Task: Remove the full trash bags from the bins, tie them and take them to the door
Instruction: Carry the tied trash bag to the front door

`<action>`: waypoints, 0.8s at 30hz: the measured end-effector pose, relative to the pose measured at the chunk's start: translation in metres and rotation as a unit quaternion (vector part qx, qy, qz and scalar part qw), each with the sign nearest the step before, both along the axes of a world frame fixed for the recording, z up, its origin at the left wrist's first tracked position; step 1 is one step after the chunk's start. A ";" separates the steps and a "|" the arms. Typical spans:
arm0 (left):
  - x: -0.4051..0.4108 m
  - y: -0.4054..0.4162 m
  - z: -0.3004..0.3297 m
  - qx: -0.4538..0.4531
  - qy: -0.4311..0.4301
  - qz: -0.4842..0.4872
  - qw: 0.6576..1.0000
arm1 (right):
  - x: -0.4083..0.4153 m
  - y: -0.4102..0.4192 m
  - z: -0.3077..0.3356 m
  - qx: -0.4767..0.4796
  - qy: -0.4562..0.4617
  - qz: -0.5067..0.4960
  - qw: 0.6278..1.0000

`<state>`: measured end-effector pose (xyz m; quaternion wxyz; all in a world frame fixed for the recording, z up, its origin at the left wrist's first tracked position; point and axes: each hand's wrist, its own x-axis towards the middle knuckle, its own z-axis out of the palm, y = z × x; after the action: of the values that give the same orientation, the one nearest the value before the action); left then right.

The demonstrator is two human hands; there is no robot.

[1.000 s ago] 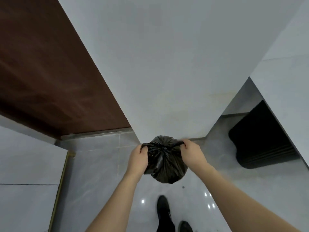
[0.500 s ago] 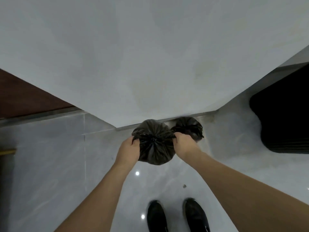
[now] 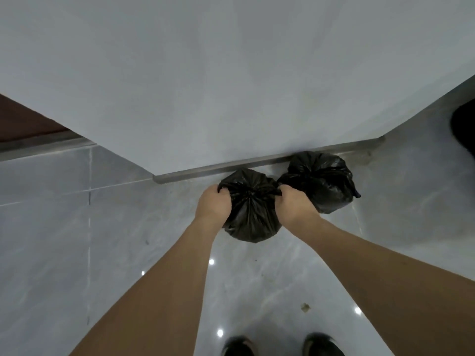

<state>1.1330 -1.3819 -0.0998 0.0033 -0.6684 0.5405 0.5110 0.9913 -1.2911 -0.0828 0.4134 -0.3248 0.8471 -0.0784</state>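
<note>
Pretty plain spot tbh. Glossy pale grey tiled floor (image 3: 64, 240) with thin grout lines, and little white ceiling-light reflections (image 3: 211, 261) dotted across it. A big flat light grey wall panel (image 3: 231, 73) fills the top half, with a dull metal skirting strip (image 3: 257, 164) running along its base. Far left there's a slice of dark reddish-brown wood surface (image 3: 23, 124). A black object (image 3: 465, 129) sits cut off at the right edge, can't tell what it is. Two black shoes (image 3: 237, 346) poke in at the bottom, plus a small yellowish stain (image 3: 305, 307) on the tile nearby.
</note>
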 end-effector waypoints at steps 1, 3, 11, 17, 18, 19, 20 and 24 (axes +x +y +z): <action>0.002 0.001 0.006 0.001 -0.004 -0.011 1.000 | 0.000 0.002 0.006 -0.002 0.002 -0.002 1.000; 0.007 0.002 0.025 -0.006 -0.010 -0.032 0.999 | 0.000 0.005 0.027 -0.004 0.004 -0.008 1.000; 0.020 0.012 0.195 -0.080 -0.056 -0.117 0.988 | 0.011 0.006 0.200 -0.017 0.010 0.035 0.999; 0.039 0.032 0.397 -0.143 -0.072 -0.208 0.965 | 0.028 0.017 0.408 -0.049 0.056 0.122 0.990; 0.046 0.038 0.434 -0.145 -0.075 -0.210 0.964 | 0.032 0.022 0.446 -0.047 0.062 0.146 0.986; 0.053 0.045 0.470 -0.147 -0.079 -0.210 0.963 | 0.038 0.027 0.481 -0.049 0.067 0.162 0.983; 0.062 0.052 0.505 -0.151 -0.083 -0.210 0.962 | 0.044 0.034 0.516 -0.054 0.068 0.169 0.982; 0.091 0.083 0.618 -0.200 -0.090 -0.207 0.954 | 0.068 0.065 0.625 -0.072 0.084 0.198 0.974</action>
<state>1.2243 -1.2985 0.5185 0.0233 -0.5721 0.7555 0.3184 1.0593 -1.2260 0.5420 0.3236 -0.5203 0.7898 -0.0277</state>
